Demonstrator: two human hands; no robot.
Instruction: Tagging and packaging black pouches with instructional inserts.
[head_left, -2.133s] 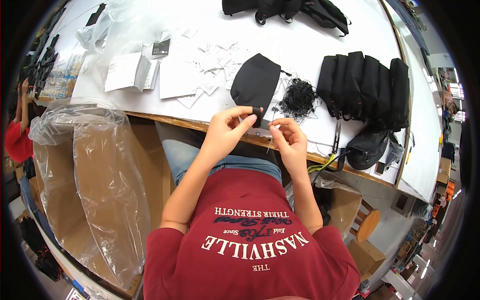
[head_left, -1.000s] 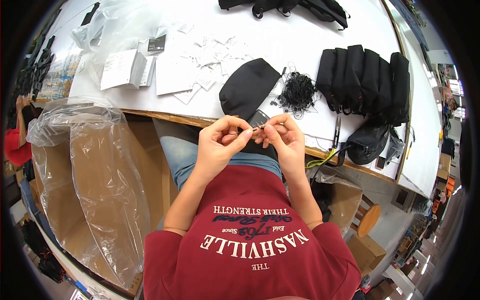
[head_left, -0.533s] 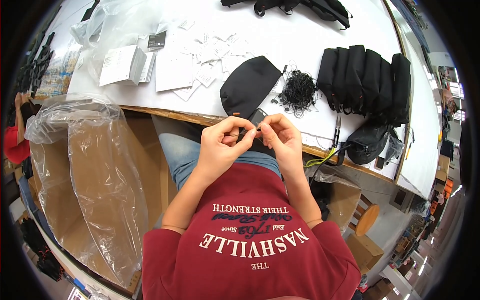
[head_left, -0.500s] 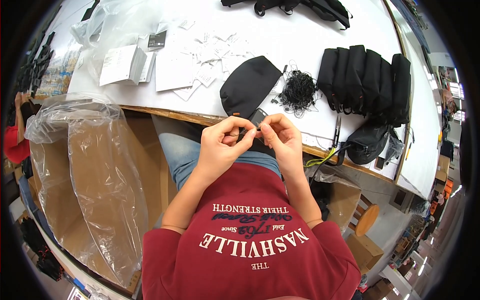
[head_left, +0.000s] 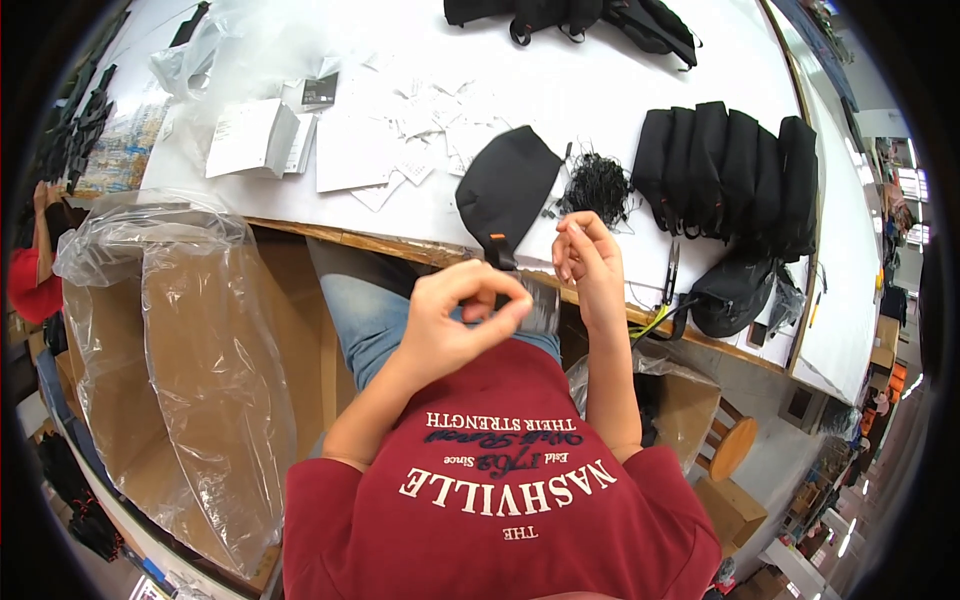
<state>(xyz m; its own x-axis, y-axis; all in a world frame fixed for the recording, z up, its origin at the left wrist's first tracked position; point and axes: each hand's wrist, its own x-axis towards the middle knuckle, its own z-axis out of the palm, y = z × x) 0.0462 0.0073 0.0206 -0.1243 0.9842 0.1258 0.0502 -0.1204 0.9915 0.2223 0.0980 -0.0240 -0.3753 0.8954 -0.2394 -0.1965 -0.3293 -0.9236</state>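
In front of my shirt, my left hand (head_left: 465, 312) is closed in a pinch, thumb against forefinger. A dark, card-like tag (head_left: 541, 306), smeared by motion, hangs beside those fingertips. Higher and to the right, my right hand (head_left: 592, 258) has its thumb and fingers drawn together near the table edge; anything between them is too small to make out. Just beyond lies a flat black fabric pouch (head_left: 510, 185) with a small orange mark on its end loop. A tangled heap of thin black strings (head_left: 597, 190) rests right of the pouch.
Several black pouches (head_left: 710, 170) stand in a row at the right. Scissors (head_left: 671, 272) and a black bag (head_left: 730, 295) lie near the front edge. White papers (head_left: 410, 130) and a booklet stack (head_left: 250, 138) cover the left. A plastic-lined carton (head_left: 180, 350) stands below.
My hands have moved apart: the left came down toward me, the right rose outward. The dark tag dropped lower, beside my left fingertips. The black pouch sits slightly differently in view.
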